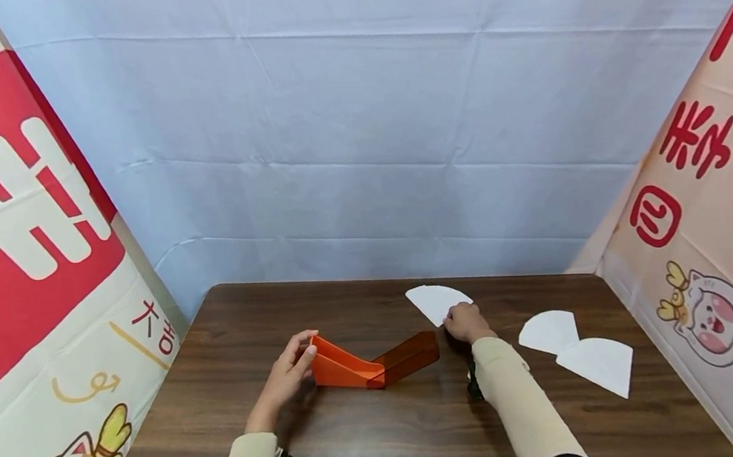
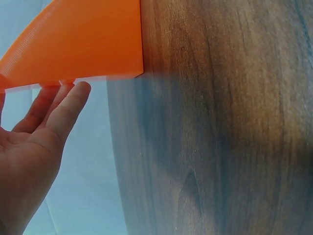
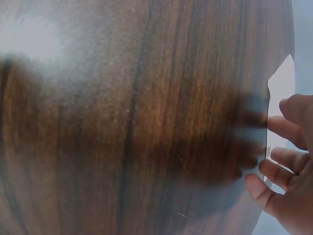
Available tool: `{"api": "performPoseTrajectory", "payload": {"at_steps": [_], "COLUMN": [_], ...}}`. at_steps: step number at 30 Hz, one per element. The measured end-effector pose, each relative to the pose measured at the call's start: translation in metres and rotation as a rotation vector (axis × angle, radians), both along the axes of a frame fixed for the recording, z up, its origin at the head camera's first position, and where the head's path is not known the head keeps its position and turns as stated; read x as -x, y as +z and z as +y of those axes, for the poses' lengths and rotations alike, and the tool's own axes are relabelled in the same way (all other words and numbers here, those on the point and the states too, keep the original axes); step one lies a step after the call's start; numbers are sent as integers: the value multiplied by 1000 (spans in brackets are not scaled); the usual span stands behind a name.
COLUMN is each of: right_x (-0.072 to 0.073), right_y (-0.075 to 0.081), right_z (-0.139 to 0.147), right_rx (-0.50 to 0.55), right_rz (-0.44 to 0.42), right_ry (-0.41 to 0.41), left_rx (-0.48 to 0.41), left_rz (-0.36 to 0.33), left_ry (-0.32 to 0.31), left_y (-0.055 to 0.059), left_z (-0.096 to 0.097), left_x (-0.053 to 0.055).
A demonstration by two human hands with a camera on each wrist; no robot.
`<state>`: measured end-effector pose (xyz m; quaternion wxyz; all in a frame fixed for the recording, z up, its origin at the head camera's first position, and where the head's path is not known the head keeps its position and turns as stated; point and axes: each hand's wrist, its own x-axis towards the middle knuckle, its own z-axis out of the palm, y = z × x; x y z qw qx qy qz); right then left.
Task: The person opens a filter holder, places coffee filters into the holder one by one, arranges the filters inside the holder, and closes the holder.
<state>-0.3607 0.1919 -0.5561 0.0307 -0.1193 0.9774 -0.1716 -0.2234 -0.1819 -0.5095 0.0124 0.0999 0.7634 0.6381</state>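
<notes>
An orange wedge-shaped holder (image 1: pixel 341 367) stands on the table, its translucent brown lid (image 1: pixel 412 358) swung out to the right. My left hand (image 1: pixel 293 370) touches the holder's tall back end, fingers fairly straight; the left wrist view shows those fingers (image 2: pixel 63 110) against the orange back wall. My right hand (image 1: pixel 466 322) is at the near right edge of a fan-shaped white coffee filter paper (image 1: pixel 433 300), fingers bent and seemingly pinching it. In the right wrist view the fingers (image 3: pixel 279 174) hide part of the paper (image 3: pixel 282 83).
Two more fan-shaped filter papers, one farther back (image 1: pixel 548 331) and one nearer (image 1: pixel 601 364), lie touching at the table's right side. The dark wood table (image 1: pixel 376 451) ends at a pale cloth backdrop (image 1: pixel 342 127), with printed cloths on both sides.
</notes>
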Motion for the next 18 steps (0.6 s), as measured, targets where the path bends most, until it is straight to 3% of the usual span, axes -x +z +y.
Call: {"api": "performPoseTrajectory", "payload": {"at_steps": [12, 15, 18], "right_x": [-3, -3, -3], "right_y": [-4, -3, -2], "right_z": [5, 8, 12], "right_rx": [109, 100, 99], "right_rz": [38, 4, -90], "right_ry": [-114, -125, -114], "left_rx": [12, 9, -2], "left_rz": [11, 18, 27], "left_ry": [21, 15, 0], "left_y": [3, 3, 2], "left_z": [0, 0, 1], "left_x": [-4, -4, -4]}}
